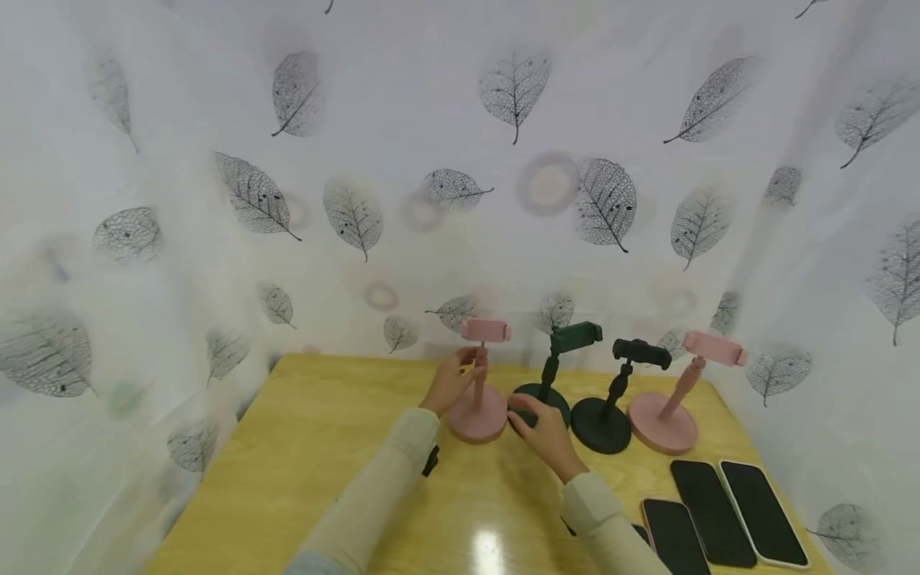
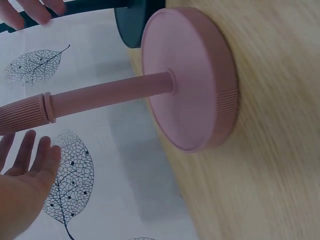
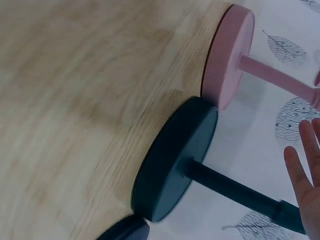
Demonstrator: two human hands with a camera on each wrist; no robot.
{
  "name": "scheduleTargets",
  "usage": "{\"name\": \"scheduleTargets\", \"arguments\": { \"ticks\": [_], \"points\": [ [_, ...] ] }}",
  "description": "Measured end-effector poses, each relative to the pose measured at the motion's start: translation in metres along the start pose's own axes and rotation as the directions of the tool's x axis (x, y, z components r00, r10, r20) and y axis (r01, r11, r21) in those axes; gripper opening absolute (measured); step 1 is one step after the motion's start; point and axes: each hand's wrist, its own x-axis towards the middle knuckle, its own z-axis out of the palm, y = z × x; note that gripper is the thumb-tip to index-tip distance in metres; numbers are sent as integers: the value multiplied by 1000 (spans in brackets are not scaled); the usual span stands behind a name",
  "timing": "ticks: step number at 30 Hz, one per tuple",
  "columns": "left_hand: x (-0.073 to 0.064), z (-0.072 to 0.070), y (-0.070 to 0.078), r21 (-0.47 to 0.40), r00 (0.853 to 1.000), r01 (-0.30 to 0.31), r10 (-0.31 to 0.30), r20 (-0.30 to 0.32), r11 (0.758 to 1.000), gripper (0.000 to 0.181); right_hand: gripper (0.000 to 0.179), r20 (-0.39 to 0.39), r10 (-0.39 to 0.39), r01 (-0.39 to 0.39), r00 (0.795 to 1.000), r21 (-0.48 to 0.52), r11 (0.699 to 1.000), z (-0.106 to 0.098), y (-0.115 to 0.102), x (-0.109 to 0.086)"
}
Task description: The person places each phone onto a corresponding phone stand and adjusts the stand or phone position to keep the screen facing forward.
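Note:
Two round-based phone stands are by my hands: a pink one (image 1: 477, 419) at the left and a dark green one (image 1: 576, 337) beside it. My left hand (image 1: 451, 382) is at the pink stand's stem. In the left wrist view, the fingers of that left hand (image 2: 30, 182) are spread loosely beside the ribbed collar (image 2: 22, 114); contact is unclear. My right hand (image 1: 544, 435) is in front of the green stand, its fingers gently bent. The right wrist view has the right hand (image 3: 311, 175) alongside the green stem (image 3: 235, 189), fingers extended.
Further right stand a black phone stand (image 1: 602, 427) and another pink stand (image 1: 663, 423). Several phones lie at the table's front right, among them a black one (image 1: 711, 511) and a white-edged one (image 1: 763, 511). A leaf-print curtain (image 1: 446, 247) hangs behind the wooden table (image 1: 302, 479).

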Motion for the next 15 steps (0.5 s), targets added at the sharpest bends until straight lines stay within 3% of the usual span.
{"name": "scheduleTargets", "arguments": {
  "ticks": [3,5,9,15],
  "points": [
    [2,-2,-1,2,999,-36,37,-23,999,38,29,95,146,-155,985,100,983,19,10,22],
    [3,-4,-2,-5,998,-50,50,-27,999,36,31,165,192,-215,968,136,967,32,17,34],
    [6,-6,-1,-19,1000,-30,29,-6,999,28,31,259,153,-196,954,153,969,52,31,47],
    [7,-10,6,-14,999,-22,22,31,1000,26,26,288,155,-209,945,170,963,57,26,53]
  ]
}}
